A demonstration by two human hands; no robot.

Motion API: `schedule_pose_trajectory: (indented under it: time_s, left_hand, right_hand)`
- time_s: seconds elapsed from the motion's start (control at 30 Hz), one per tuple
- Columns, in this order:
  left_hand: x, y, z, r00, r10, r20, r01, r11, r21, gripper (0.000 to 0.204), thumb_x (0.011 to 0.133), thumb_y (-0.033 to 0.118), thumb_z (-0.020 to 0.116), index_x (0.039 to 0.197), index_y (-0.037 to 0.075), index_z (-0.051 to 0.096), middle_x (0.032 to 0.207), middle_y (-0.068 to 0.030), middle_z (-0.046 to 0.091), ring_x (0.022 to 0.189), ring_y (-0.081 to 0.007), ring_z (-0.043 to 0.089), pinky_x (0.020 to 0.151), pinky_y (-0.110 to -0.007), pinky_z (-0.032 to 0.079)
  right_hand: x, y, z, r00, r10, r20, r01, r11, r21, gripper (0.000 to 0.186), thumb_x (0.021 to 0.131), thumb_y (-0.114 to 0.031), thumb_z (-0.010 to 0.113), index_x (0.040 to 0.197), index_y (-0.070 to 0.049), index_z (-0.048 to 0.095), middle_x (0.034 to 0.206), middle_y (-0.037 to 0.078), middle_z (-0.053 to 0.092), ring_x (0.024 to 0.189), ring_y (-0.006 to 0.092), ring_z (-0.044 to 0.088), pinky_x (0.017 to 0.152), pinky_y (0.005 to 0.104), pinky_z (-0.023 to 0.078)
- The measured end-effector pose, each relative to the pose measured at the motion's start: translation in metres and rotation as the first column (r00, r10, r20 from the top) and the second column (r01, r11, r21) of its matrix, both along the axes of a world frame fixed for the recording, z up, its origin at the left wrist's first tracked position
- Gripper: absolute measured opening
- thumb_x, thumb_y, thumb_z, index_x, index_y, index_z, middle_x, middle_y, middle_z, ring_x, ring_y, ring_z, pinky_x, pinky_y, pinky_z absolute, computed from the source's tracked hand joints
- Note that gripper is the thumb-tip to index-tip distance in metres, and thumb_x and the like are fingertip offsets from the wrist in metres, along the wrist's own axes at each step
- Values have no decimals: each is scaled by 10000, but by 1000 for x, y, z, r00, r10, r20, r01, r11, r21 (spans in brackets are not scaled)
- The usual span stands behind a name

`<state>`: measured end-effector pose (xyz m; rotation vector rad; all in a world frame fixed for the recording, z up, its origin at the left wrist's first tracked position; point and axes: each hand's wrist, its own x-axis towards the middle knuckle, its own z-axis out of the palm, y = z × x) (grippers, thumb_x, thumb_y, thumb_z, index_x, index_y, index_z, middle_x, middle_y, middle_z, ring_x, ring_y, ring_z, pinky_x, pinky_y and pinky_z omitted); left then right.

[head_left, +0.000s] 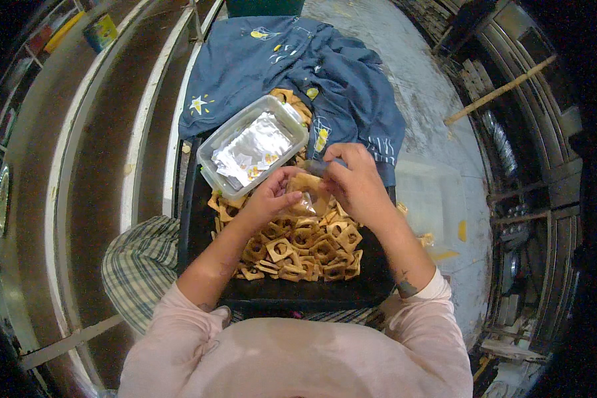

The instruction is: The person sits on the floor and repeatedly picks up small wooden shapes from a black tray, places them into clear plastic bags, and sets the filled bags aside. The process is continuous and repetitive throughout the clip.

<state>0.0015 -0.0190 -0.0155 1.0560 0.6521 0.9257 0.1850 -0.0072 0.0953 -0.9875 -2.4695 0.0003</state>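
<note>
A small clear plastic bag point(310, 192) with tan snack pieces in it is held up in front of me. My left hand point(272, 199) grips its left side, thumb across the front. At the bag's upper right, my right hand point(357, 178) has its fingers closed on the rim; their tips are partly hidden. Below both hands lies a heap of square fried snacks with round holes point(298, 249), in a black tray point(245, 295). Beyond my left hand, a clear plastic container point(207, 166) rests tilted over the tray and holds small printed paper slips point(245, 159).
A blue printed cloth point(259, 73) covers the tray's far end, with more snacks showing beneath its edge. On the floor at right stands a translucent plastic bin point(431, 199). White-edged steps or shelves point(149, 99) run along the left; a dark rack point(511, 152) lines the right.
</note>
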Motion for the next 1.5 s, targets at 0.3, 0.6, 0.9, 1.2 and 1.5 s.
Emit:
schedule_pose_trajectory:
  time_s: [0.3,0.6,0.9,1.2,1.5]
  left_hand:
    - [11,-2,-47,991,98,96,-69,960,-271,861,720,443,624,1325,112,110,1309,-117,275,1186,-245,337,976,-353,282]
    - [34,-25,-27,833,123,539,148,890,-432,690,761,187,618,1291,149,177,1212,-94,382,1083,-224,440,886,-390,401]
    - [22,-14,0,877,147,457,-7,956,-294,848,724,150,642,1333,201,54,1243,-92,364,1120,-219,405,898,-329,366]
    - [22,-23,17,835,214,507,-152,975,-161,909,704,123,678,1333,271,39,1230,-70,360,1108,-217,405,923,-335,356]
    - [22,-23,26,735,406,543,-200,895,-399,503,777,170,612,1189,205,326,1078,-44,461,1016,-188,464,866,-337,409]
  right_hand:
    - [0,2,-8,966,-257,5,256,964,-71,190,728,-162,587,812,-41,468,824,127,525,765,307,516,646,385,403]
    - [6,-16,-8,888,-381,-256,199,821,-534,67,783,-96,546,752,-40,526,860,83,530,820,205,516,733,302,392]
    - [42,-12,-24,817,-390,-424,-110,616,-780,136,718,50,555,820,-21,611,1054,82,537,955,156,512,817,290,409]
    - [24,-31,-36,530,-641,-555,-255,504,-825,198,697,5,642,876,-35,566,771,27,585,649,97,551,570,226,468]
    - [3,-41,-36,792,-304,-530,2,869,-494,209,698,33,563,887,-39,614,783,63,568,635,158,520,614,254,415]
